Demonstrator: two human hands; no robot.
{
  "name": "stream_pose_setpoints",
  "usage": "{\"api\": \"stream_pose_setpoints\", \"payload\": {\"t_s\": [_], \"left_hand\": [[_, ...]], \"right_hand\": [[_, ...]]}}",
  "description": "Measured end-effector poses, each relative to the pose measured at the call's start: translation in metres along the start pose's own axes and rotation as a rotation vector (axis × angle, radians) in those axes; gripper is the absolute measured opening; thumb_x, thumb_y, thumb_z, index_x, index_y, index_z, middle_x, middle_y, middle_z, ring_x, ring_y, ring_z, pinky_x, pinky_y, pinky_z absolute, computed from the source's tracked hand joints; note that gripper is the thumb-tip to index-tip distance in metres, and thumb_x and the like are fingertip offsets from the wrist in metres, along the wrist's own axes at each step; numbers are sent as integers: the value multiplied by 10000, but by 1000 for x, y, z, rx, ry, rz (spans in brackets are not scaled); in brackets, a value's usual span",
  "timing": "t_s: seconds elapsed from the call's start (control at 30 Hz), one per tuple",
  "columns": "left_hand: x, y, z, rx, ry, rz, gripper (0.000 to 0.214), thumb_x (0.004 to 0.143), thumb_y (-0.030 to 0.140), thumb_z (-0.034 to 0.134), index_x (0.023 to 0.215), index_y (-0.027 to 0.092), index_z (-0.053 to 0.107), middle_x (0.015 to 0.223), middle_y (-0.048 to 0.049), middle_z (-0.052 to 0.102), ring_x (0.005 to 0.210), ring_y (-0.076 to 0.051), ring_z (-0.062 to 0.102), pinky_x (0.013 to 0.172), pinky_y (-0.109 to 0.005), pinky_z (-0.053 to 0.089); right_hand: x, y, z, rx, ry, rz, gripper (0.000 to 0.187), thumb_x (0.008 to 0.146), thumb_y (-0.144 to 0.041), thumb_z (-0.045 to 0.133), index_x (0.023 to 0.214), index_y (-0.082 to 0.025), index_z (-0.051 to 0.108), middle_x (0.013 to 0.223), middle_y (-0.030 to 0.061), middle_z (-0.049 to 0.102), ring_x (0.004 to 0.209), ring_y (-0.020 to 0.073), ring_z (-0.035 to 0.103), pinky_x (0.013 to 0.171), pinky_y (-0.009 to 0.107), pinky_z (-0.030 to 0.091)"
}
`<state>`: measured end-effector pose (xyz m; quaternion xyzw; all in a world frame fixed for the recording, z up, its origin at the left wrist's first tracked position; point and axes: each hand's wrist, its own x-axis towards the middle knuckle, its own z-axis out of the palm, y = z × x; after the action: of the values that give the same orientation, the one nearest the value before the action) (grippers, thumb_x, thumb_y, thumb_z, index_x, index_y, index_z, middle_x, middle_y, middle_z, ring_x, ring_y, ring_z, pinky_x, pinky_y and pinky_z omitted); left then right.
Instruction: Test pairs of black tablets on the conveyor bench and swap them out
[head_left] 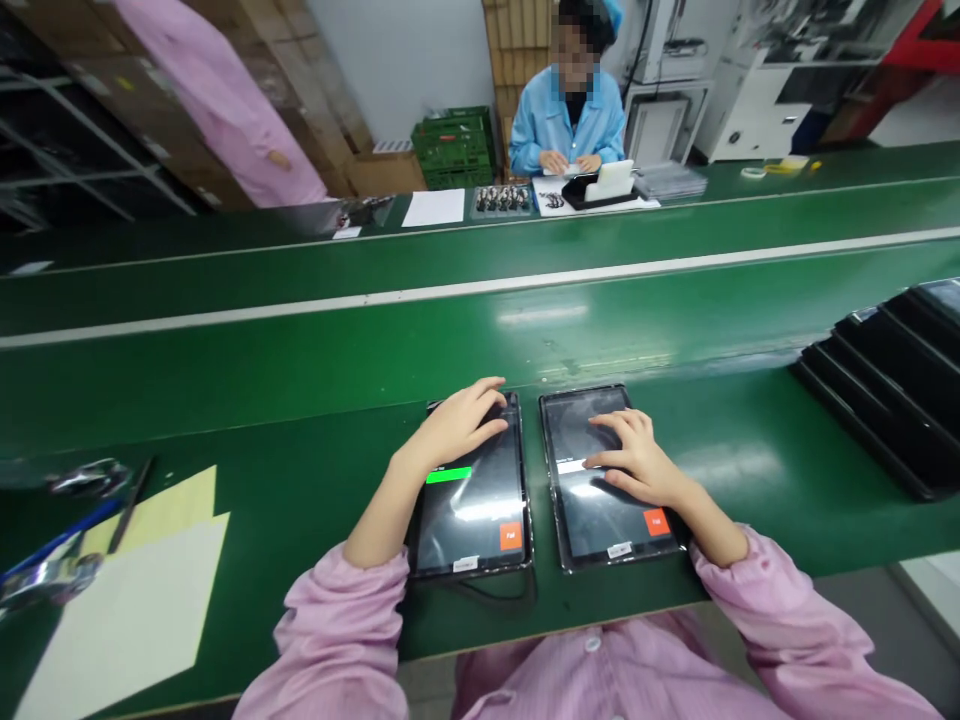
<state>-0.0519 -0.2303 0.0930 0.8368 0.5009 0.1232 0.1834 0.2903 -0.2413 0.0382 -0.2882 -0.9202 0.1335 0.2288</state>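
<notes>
Holds left hand (459, 424) spread over green-bar tablet (469, 525), right hand (640, 463) spread over other tablet (592, 520), just right of green-bar tablet. Has papers (142, 610) well left of green-bar tablet.

"Fail" stood on the left tablet's (480, 495) orange square (511, 536), "Fail" showed on the right tablet's (592, 525) reddish square (656, 521), both white stickers (466, 564) were too small to read

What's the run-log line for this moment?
left hand over left tablet | right hand over right tablet | green bar on left tablet | white bar on right tablet
</notes>
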Motion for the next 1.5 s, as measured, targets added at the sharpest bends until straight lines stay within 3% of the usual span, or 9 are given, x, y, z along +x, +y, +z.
{"api": "stream_pose_setpoints", "payload": {"t_s": [0.17,0.3,0.5,0.7,0.77,0.93,1.13,1.37,1.5], "left_hand": [[10,6,8,43,-50,57,314,973,511,411,852,227,468,1308,-170,582,1375,-295,444,1140,-621,305],[3,18,10,80,-97,59,321,964,516,445,820,229,442,1239,-158,607,1311,-313,503,1102,-617,349],[-3,33,7,123,-120,41,289,964,472,473,823,220,470,968,-55,583,834,-224,631,873,-452,505],[1,19,11,204,-74,64,222,947,417,526,889,210,470,1350,-159,496,1292,-324,487,1096,-625,322],[1,18,11,155,-106,82,201,953,399,517,896,213,467,1384,-156,490,1337,-309,457,1124,-596,314],[-4,24,1,97,-155,146,208,983,386,448,951,212,557,1195,-89,623,1113,-240,607,923,-394,485],[-1,9,-2,327,112,1,407,999,421,391,915,240,746,962,-63,684,889,-233,635,948,-503,398],[8,-11,-5,228,154,16,589,1001,493,233,754,245,707,1020,-63,681,967,-262,620,1108,-623,229],[26,-15,-10,-2,99,-11,712,980,586,41,880,211,638,1061,-99,684,1036,-268,619,936,-452,455]], "right_hand": [[5,26,7,76,290,270,768,988,-650,62,1167,-298,722,1333,106,451,1219,333,410,1036,563,336],[21,51,17,98,227,458,741,990,-665,92,1213,-295,694,1339,115,450,1194,311,446,1029,540,382],[26,69,28,267,255,469,830,974,-691,9,1198,-214,650,1172,135,626,1218,294,445,1055,517,392],[20,68,28,426,339,546,816,897,-833,181,1034,-254,740,1412,107,436,1276,336,406,1125,526,313],[21,67,29,470,352,554,779,884,-843,238,1037,-262,735,1353,112,498,1276,348,398,1133,545,284],[21,73,32,604,444,533,707,901,-812,267,1104,-260,658,980,98,674,1246,333,438,1124,554,262],[22,73,35,647,541,557,699,908,-811,256,999,-242,652,930,90,680,1182,313,499,1101,533,300],[23,71,36,574,509,582,676,901,-803,314,904,-238,685,1147,107,631,1182,306,484,1112,519,314],[24,73,38,609,575,584,677,900,-801,328,909,-238,704,1188,107,572,1166,297,511,1082,482,378]]}}
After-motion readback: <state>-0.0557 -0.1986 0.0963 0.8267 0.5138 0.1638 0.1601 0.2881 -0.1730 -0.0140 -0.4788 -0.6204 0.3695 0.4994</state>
